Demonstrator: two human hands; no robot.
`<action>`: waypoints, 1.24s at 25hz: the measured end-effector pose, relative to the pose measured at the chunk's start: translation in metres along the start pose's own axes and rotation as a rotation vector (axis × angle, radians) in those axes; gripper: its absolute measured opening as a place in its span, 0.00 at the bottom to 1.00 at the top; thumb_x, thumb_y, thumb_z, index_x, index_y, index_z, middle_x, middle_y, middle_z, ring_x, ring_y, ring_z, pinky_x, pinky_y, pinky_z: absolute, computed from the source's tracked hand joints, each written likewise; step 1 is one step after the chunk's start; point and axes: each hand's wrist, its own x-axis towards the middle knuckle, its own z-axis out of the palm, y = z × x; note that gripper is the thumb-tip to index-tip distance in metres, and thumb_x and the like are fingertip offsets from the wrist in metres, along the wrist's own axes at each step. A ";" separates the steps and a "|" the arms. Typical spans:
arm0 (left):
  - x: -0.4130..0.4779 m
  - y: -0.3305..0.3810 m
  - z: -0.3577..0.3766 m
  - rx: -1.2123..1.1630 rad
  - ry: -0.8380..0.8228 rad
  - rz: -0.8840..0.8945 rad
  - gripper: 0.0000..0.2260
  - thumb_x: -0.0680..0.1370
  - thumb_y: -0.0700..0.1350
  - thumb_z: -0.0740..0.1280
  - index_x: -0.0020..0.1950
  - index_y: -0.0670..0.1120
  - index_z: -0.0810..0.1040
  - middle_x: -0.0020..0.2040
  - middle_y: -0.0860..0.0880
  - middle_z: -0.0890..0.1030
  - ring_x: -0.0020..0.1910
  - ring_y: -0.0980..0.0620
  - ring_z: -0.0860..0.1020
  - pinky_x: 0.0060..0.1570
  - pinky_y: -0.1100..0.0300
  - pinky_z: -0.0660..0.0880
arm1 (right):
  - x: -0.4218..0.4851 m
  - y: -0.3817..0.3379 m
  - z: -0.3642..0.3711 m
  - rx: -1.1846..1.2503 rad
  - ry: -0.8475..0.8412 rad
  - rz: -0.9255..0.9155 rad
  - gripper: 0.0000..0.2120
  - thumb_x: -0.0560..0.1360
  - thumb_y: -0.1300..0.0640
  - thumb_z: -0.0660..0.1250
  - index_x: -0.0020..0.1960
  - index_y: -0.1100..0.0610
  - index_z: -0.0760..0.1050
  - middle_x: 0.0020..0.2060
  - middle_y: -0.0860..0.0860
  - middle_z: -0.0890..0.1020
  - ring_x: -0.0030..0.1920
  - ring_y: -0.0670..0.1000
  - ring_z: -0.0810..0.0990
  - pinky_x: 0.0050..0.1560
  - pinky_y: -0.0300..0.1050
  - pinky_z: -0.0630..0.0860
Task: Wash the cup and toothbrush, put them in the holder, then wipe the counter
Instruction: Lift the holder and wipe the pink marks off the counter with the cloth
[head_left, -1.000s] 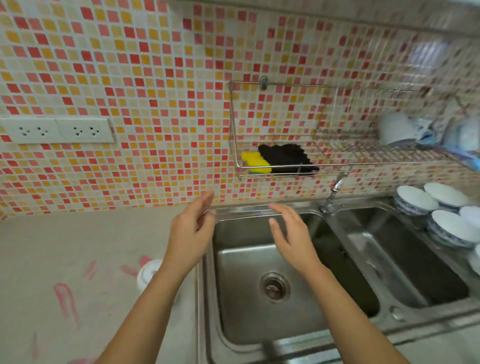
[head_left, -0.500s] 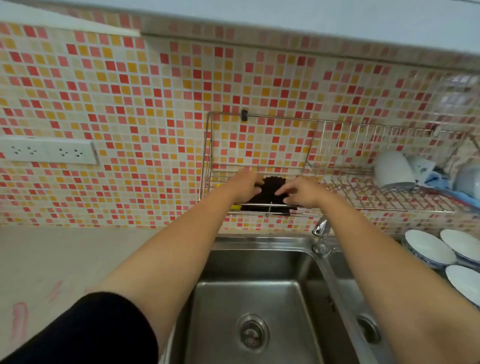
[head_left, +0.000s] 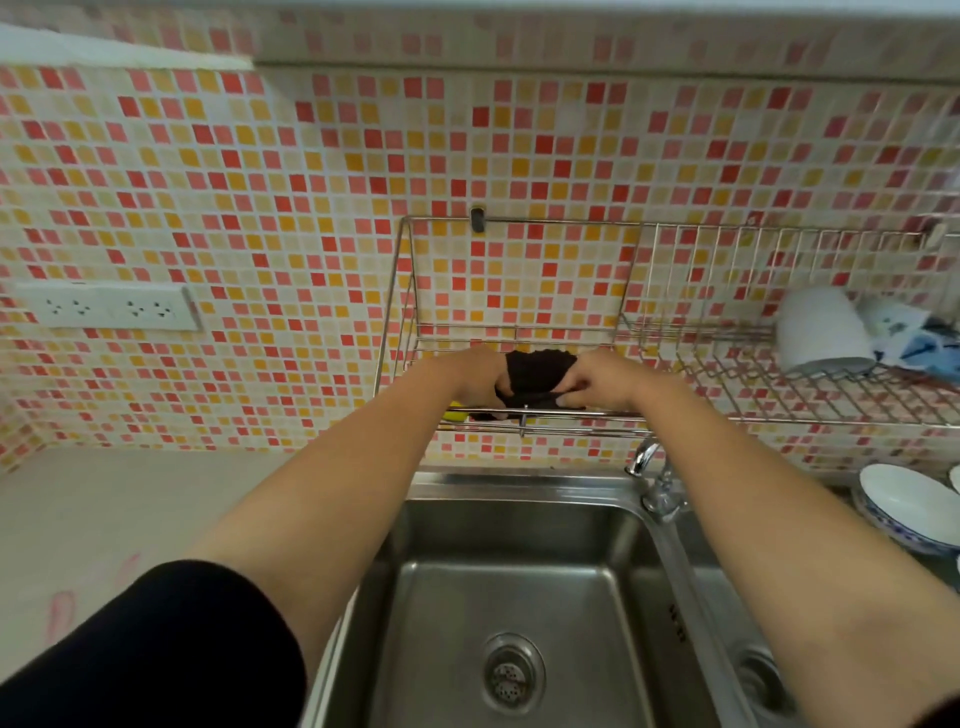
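Note:
Both my arms reach up to the wire wall rack above the sink. A black cloth lies on the rack's left shelf. My left hand grips its left side and my right hand pinches its right side and lower edge. A bit of a yellow sponge shows under my left wrist. A white cup lies on its side on the rack's right part. No toothbrush is in view.
A steel double sink with a drain sits below, the tap at its back right. White and blue bowls stand at the right. The beige counter at the left carries pink smears. Wall sockets sit at the left.
My hands rose from over the sink to the rack and took hold of the black cloth. The view tilted up and moved closer to the wall.

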 end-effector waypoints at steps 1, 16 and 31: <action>0.001 0.001 0.000 -0.011 0.020 0.004 0.12 0.77 0.45 0.66 0.56 0.42 0.80 0.52 0.45 0.81 0.52 0.45 0.77 0.51 0.55 0.73 | 0.000 0.002 0.000 0.000 0.037 -0.005 0.11 0.77 0.56 0.64 0.57 0.56 0.80 0.52 0.52 0.83 0.51 0.52 0.78 0.53 0.45 0.72; -0.005 0.014 -0.016 -1.074 0.424 -0.099 0.07 0.73 0.39 0.63 0.51 0.45 0.75 0.47 0.45 0.78 0.49 0.45 0.75 0.47 0.55 0.70 | -0.015 -0.007 0.001 0.393 0.736 0.052 0.17 0.81 0.52 0.54 0.66 0.59 0.70 0.59 0.57 0.78 0.59 0.55 0.76 0.54 0.41 0.69; -0.326 -0.172 0.092 -2.040 0.782 -0.432 0.15 0.75 0.42 0.59 0.61 0.42 0.74 0.50 0.45 0.82 0.49 0.48 0.81 0.53 0.55 0.75 | -0.035 -0.286 0.256 1.152 0.726 0.091 0.17 0.76 0.54 0.58 0.63 0.58 0.69 0.55 0.50 0.78 0.54 0.42 0.77 0.56 0.35 0.73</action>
